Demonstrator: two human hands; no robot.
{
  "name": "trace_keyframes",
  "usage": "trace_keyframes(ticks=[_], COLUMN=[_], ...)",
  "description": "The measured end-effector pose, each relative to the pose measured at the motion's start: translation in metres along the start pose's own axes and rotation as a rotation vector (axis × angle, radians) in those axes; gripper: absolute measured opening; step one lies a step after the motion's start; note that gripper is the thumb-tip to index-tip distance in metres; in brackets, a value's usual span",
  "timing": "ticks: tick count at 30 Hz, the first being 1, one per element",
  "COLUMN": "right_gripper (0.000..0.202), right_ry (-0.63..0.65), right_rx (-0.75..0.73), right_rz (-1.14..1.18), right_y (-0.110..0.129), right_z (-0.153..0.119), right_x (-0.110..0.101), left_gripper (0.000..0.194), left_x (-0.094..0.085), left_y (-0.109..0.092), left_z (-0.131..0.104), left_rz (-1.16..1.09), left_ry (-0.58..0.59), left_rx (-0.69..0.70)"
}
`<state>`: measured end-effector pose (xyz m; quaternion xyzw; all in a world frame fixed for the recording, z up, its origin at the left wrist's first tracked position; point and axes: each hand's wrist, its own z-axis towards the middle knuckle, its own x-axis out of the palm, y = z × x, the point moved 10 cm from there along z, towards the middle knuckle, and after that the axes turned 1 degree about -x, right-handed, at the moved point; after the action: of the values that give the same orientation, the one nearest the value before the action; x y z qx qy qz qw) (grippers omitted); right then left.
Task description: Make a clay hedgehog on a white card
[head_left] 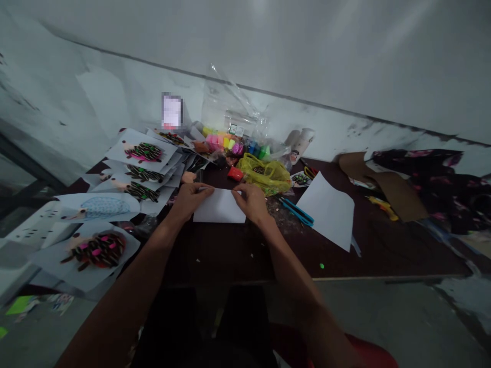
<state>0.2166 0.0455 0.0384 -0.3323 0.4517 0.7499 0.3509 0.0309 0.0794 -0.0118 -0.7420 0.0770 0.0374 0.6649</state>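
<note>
A small white sheet of paper (pixel 219 208) lies on the dark table in front of me. My left hand (pixel 188 199) is closed on its upper left corner, thumb along the top edge. At the upper right corner, my right hand (pixel 252 200) pinches the same sheet. Just beyond the sheet is a red block (pixel 235 174), beside a yellow plastic bag (pixel 268 176). A blue utility knife (pixel 297 211) rests to the right of my right hand, near a larger white sheet (pixel 326 212).
Hedgehog pictures (pixel 143 152) are piled on the left, with a blue-dotted hedgehog drawing (pixel 105 207) among them. Coloured clay packs (pixel 230 144) stand by the wall. At right are brown cardboard (pixel 399 191), a yellow-handled tool (pixel 383 207) and dark floral cloth (pixel 441 189).
</note>
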Motion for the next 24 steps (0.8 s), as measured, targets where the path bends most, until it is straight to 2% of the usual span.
trace_keyframes(ticks=[3, 6, 8, 11, 13, 15, 19, 24], right_gripper=[0.02, 0.018, 0.021, 0.025, 0.028, 0.03, 0.041, 0.052], right_ry=[0.023, 0.054, 0.035, 0.007, 0.062, 0.121, 0.181, 0.338], right_rx=[0.188, 0.244, 0.216, 0.058, -0.052, -0.091, -0.039, 0.032], right_rz=[0.014, -0.092, -0.185, -0.23, -0.213, -0.213, -0.255, -0.293], right_y=[-0.023, -0.028, -0.02, 0.009, 0.029, 0.039, 0.037, 0.024], right_z=[-0.002, -0.003, -0.004, -0.006, -0.01, -0.015, -0.016, -0.02], right_x=[0.005, 0.01, 0.009, 0.009, 0.019, 0.03, 0.043, 0.058], left_gripper=[0.033, 0.031, 0.031, 0.034, 0.035, 0.035, 0.034, 0.033], left_x=[-0.003, -0.004, -0.003, 0.001, 0.003, 0.005, 0.007, 0.013], left_y=[0.003, 0.001, -0.002, -0.002, -0.002, -0.002, -0.005, -0.008], left_z=[0.003, 0.006, 0.008, 0.011, 0.012, 0.012, 0.011, 0.009], left_rz=[0.081, 0.269, 0.405, 0.524, 0.549, 0.561, 0.589, 0.614], left_ry=[-0.055, -0.106, -0.127, -0.128, -0.119, -0.115, -0.122, -0.106], left_rx=[0.001, 0.065, 0.123, 0.17, 0.19, 0.21, 0.241, 0.248])
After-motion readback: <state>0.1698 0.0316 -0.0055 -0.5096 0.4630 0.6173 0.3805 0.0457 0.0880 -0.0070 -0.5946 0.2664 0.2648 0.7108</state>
